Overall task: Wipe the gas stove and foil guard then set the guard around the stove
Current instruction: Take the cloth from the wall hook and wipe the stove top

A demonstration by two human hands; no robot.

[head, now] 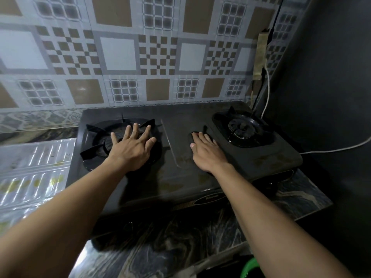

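One black gas stove (180,157) with two burners sits on the marbled worktop (291,199) against the tiled wall (120,57), its top dull with yellowish stains. One foil guard (34,169) lies flat beside it, left. Two hands: the left hand (133,148) spreads flat over the left burner (100,141), the right hand (204,152) lies flat mid-stove, both grips wide, holding nothing.

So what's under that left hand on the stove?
The left hand lies spread over the left burner's black pan support. Its prongs and part of the burner show; the rest beneath the palm is hidden.
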